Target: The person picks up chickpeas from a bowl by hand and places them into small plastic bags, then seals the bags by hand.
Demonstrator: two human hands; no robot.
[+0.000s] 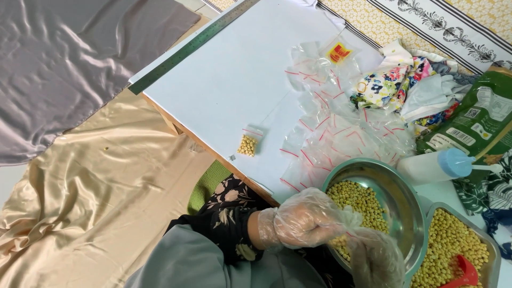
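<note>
Hands both in thin clear plastic gloves, low in the head view. Left hand (306, 220) has its grip curled closed at the near rim of the steel bowl (401, 205); what is pinched inside, can't tell, though a small clear bag (348, 216) seems to sit at its fingertips. Right hand (376, 258) is just below and right of the left, touching it, over the bowl's edge; its grip is blurred, can't tell if open or closed. Yellow soybeans (362, 205) lie in the bowl directly under and beyond both grips. Right of the right hand: steel tray (493, 248) full of the same beans, red scoop (464, 274) lying in it. Beyond the bowl: white squeeze bottle with blue cap (434, 165) on its side, and a heap of empty clear zip bags with red strips (346, 133). Up and left of the left grip, well apart: one filled bean bag (248, 144) on the white worktop (229, 74). Metal ruler (192, 48) along the worktop's far-left edge.
</note>
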